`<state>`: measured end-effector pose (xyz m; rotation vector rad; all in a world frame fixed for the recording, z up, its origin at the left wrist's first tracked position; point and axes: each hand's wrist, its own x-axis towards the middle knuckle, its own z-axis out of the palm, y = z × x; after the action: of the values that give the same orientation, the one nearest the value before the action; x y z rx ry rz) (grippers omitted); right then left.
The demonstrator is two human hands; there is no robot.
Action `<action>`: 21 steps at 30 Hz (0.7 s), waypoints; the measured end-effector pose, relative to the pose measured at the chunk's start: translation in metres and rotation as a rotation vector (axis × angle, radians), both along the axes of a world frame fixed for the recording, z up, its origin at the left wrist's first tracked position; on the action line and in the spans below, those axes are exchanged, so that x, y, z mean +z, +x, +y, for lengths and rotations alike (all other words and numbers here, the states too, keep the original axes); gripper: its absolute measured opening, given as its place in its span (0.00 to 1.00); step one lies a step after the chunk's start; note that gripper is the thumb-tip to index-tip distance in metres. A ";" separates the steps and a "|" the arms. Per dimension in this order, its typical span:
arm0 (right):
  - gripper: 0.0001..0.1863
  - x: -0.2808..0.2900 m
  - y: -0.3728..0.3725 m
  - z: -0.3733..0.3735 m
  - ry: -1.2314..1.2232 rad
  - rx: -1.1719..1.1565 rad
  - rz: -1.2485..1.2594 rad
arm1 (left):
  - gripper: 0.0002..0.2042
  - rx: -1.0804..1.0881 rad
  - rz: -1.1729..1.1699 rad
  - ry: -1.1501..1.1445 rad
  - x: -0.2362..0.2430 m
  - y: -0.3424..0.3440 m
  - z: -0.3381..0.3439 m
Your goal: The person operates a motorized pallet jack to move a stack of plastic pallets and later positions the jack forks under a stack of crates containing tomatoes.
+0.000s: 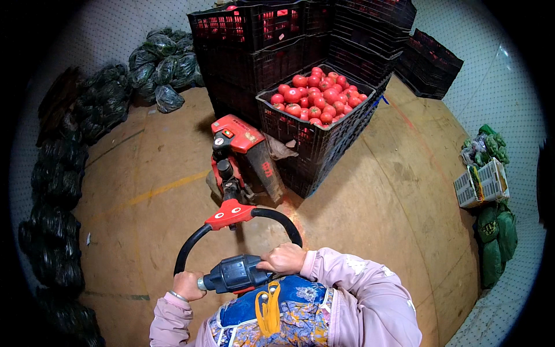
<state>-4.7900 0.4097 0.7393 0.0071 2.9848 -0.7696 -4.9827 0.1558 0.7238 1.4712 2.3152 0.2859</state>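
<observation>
At the lower middle stands the tiller of a red and black electric pallet truck [240, 136]. My left hand [189, 285] is wrapped round the left grip of its dark control head [234, 273]. Closed against the right side of that head, my right hand [283, 258] hides the grip there. A black curved guard [191, 246] loops out ahead of both hands and meets a red plate [230, 214]. Beyond the truck body, a black plastic crate [321, 133] full of red tomatoes [318, 95] tops the near stack.
Taller stacks of black crates [248, 63] rise behind. Dark plastic bags of produce [165, 66] line the left wall. Another black crate stack [430, 63] stands far right. Along the right wall are a white crate [483, 184] and green sacks [497, 237]. Brown floor [370, 231] lies between.
</observation>
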 end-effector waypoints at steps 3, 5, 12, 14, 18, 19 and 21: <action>0.26 -0.002 -0.007 0.002 0.004 -0.003 -0.028 | 0.07 -0.005 0.004 0.004 0.004 -0.007 0.003; 0.26 0.000 -0.011 0.003 0.013 -0.011 -0.058 | 0.07 -0.014 0.009 0.004 0.006 -0.012 0.006; 0.25 0.004 -0.024 0.011 -0.032 -0.031 -0.087 | 0.07 -0.049 0.015 -0.024 0.005 -0.032 0.015; 0.25 0.006 -0.027 0.012 -0.035 -0.038 -0.083 | 0.07 -0.038 0.019 -0.026 0.011 -0.034 0.017; 0.25 0.011 -0.037 0.016 -0.035 -0.050 -0.111 | 0.07 -0.042 0.020 -0.032 0.012 -0.047 0.022; 0.25 0.013 -0.037 0.016 -0.038 -0.051 -0.113 | 0.07 -0.044 0.006 -0.037 0.010 -0.049 0.021; 0.25 0.021 -0.043 0.022 -0.024 -0.057 -0.097 | 0.07 -0.050 -0.003 -0.028 0.014 -0.057 0.031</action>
<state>-4.8334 0.4314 0.7607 0.1256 2.8946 -0.7869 -5.0402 0.1864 0.7377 1.5117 2.2674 0.2413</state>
